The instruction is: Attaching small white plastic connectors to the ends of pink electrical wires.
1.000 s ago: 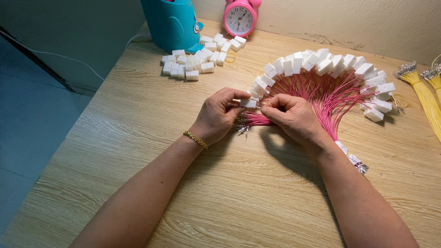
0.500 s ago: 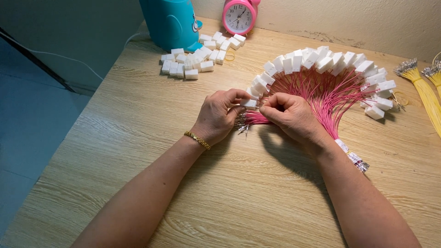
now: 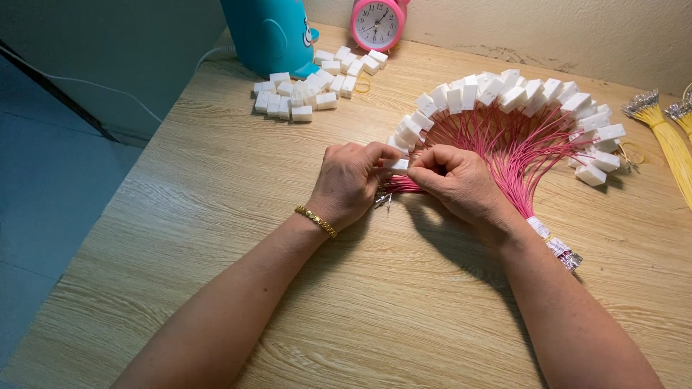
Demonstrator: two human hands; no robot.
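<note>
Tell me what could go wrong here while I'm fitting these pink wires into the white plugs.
The left hand and right hand pinch one small white connector; it could slip. The fanned pink wires might tangle if a wrist drags across them. Bare metal wire tips under the left hand could bend or prick.

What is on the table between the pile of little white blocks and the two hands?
Nothing lies there. In the head view, only bare wooden table shows between the loose white blocks and the left hand and right hand.
</note>
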